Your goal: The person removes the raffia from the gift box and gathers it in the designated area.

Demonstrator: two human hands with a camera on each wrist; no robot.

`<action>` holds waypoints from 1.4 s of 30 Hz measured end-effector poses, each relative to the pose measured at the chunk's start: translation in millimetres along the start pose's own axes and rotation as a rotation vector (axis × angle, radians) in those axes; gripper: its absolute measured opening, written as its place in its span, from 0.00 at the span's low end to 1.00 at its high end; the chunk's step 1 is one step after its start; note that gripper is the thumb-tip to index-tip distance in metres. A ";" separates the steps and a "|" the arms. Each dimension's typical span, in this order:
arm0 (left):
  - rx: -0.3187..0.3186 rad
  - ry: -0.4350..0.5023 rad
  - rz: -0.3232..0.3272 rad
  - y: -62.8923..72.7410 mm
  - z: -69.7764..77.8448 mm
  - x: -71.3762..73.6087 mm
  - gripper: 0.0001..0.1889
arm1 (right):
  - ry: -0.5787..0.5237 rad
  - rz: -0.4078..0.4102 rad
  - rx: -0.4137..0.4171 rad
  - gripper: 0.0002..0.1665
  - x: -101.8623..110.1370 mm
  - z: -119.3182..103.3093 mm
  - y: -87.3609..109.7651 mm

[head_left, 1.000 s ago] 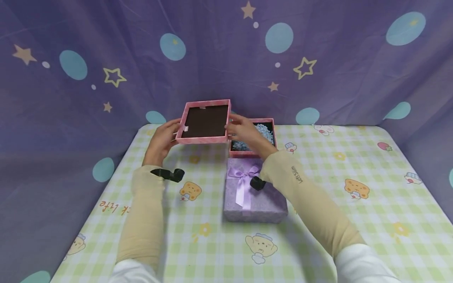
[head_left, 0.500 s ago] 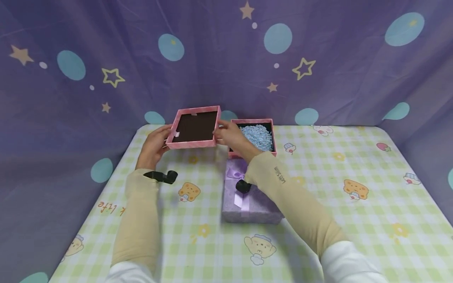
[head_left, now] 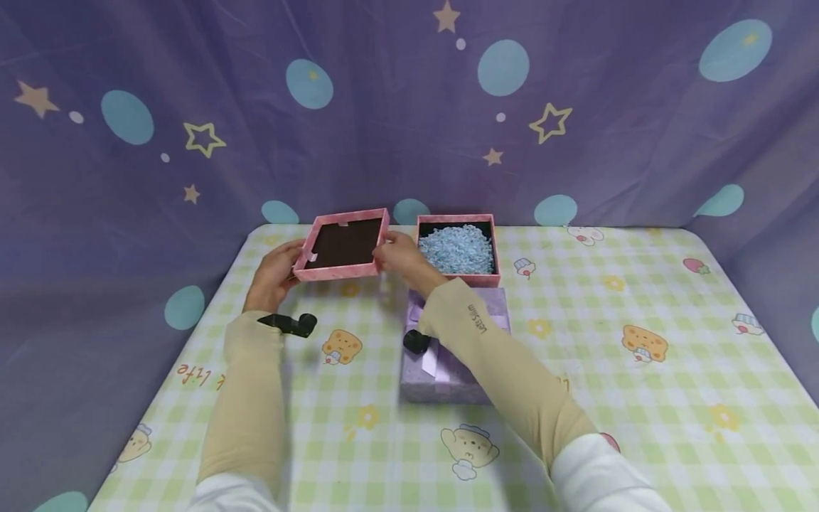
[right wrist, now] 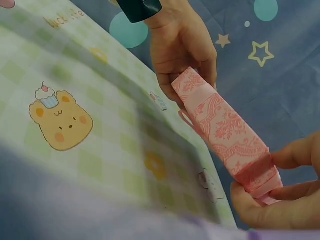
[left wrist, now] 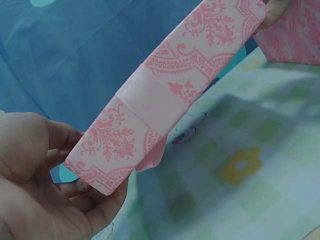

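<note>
Both hands hold a pink patterned box lid [head_left: 348,245], tilted with its dark inside facing up, above the table's far left part. My left hand [head_left: 271,274] grips its left edge; in the left wrist view the fingers [left wrist: 107,205] curl under a corner. At the opposite side my right hand [head_left: 406,259] pinches the edge, thumb below and fingers above in the right wrist view. A pale pink ribbon [left wrist: 152,102] crosses the lid's side, with a loop hanging beneath. To the right stands the pink box base [head_left: 457,280], holding blue shredded paper [head_left: 457,249].
A purple gift box [head_left: 448,387] with a lilac ribbon bow stands in front of the pink base, partly hidden under the right forearm. The green checked tablecloth [head_left: 576,398] covers the table. A purple curtain [head_left: 409,107] hangs close behind the far edge.
The lid has moved left and down, away from the box base, with both hands on it. The blue shredded paper is now fully uncovered from view, and the right forearm covers more of the purple box.
</note>
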State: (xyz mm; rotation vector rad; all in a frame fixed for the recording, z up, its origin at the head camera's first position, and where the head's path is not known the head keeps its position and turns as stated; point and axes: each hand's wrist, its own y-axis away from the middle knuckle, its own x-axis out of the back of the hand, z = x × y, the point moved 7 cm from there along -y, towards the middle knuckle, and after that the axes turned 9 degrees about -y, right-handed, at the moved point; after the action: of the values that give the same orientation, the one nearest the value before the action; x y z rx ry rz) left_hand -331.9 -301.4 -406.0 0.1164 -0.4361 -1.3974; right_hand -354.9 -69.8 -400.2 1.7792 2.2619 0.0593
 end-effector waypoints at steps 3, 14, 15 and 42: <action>0.009 -0.016 0.007 -3.8 -5.4 0.9 0.23 | 0.070 0.034 -0.043 0.36 -3.4 -8.6 15.1; 0.048 -0.058 0.025 -7.2 -18.2 0.5 0.23 | 0.030 0.032 -0.136 0.32 -11.8 -2.4 18.5; 0.047 -0.054 0.024 -7.4 -19.4 1.3 0.23 | 0.027 0.031 -0.148 0.32 -12.5 -1.3 18.3; 0.034 -0.083 0.019 1.2 -24.8 0.9 0.26 | 0.006 -0.118 -0.348 0.33 -29.6 17.4 19.1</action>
State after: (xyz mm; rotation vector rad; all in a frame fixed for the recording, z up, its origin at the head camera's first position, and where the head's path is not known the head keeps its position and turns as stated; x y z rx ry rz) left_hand -321.7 -306.4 -428.1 0.0816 -0.5292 -1.3796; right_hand -326.4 -95.7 -408.0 1.4657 2.1927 0.4092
